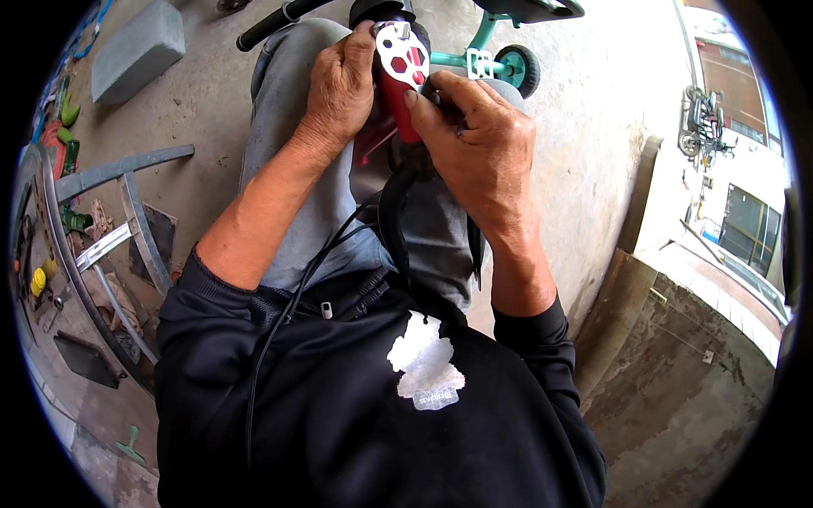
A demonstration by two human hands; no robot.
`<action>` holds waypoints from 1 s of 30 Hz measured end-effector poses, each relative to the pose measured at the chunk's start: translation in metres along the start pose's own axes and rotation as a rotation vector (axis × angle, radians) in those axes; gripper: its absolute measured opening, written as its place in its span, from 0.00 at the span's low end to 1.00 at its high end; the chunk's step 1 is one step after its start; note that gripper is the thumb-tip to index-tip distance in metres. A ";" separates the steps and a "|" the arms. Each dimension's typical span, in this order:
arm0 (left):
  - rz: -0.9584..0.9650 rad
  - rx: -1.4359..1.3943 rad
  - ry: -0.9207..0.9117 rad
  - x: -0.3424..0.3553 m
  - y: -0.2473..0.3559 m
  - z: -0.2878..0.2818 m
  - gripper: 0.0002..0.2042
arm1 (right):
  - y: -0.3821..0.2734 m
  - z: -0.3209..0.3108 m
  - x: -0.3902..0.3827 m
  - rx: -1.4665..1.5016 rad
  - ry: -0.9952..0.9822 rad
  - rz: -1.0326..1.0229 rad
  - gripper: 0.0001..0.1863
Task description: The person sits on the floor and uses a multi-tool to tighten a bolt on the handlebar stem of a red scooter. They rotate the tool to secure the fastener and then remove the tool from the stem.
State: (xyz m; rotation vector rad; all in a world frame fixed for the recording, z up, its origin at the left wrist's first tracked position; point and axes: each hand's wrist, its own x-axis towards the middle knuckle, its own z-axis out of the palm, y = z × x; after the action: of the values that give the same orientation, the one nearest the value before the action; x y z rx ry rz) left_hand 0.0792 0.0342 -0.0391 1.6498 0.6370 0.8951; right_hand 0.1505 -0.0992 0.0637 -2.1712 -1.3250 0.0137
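Between my knees is a red tube [398,114] of a small vehicle, a white plate with hexagonal cutouts [398,44] lying over its upper end. My left hand [339,89] is closed at the plate's left edge, thumb against it; exactly what its curled fingers grip is partly hidden. My right hand [474,148] has its fingers bent round the red tube at the plate's lower right, thumb pressed on the tube. A black rounded part [377,12] sits above the plate. Black bars and cables [394,220] run down from the tube toward my lap.
Behind, a teal frame [483,34] has a small black wheel [518,69]. A gray block [135,52] lies at upper left. Metal bars [127,182], a cluttered rack [38,245] and colored objects are at left. A concrete ledge [644,356] is at right, parked two-wheelers [703,123] beyond.
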 end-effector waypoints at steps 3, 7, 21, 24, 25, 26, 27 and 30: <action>0.159 0.156 0.000 -0.003 -0.011 0.001 0.17 | -0.009 -0.001 -0.001 0.002 0.008 0.004 0.13; 0.232 0.264 -0.108 0.001 -0.030 -0.004 0.17 | -0.019 0.008 -0.003 0.113 0.065 0.055 0.10; 0.116 0.021 -0.074 0.001 -0.026 -0.002 0.25 | -0.037 0.019 0.002 0.102 0.076 0.166 0.11; 0.093 -0.029 -0.102 0.000 -0.033 0.000 0.25 | -0.039 0.024 0.000 0.129 0.121 0.142 0.12; 0.091 -0.042 -0.105 0.000 -0.037 0.000 0.25 | -0.041 0.025 0.000 0.129 0.120 0.154 0.12; 0.089 -0.056 -0.109 -0.001 -0.041 0.001 0.25 | -0.042 0.026 -0.001 0.130 0.118 0.165 0.12; 0.092 -0.053 -0.106 -0.001 -0.041 0.001 0.25 | -0.042 0.027 -0.001 0.138 0.114 0.175 0.12; 0.188 0.096 -0.113 0.001 -0.047 0.004 0.20 | -0.043 0.029 0.001 0.154 0.114 0.194 0.12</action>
State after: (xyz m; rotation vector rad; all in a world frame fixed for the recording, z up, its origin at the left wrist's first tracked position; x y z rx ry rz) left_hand 0.0847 0.0444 -0.0850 1.8555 0.4583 0.9088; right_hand 0.1075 -0.0709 0.0608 -2.1277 -1.0131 0.0653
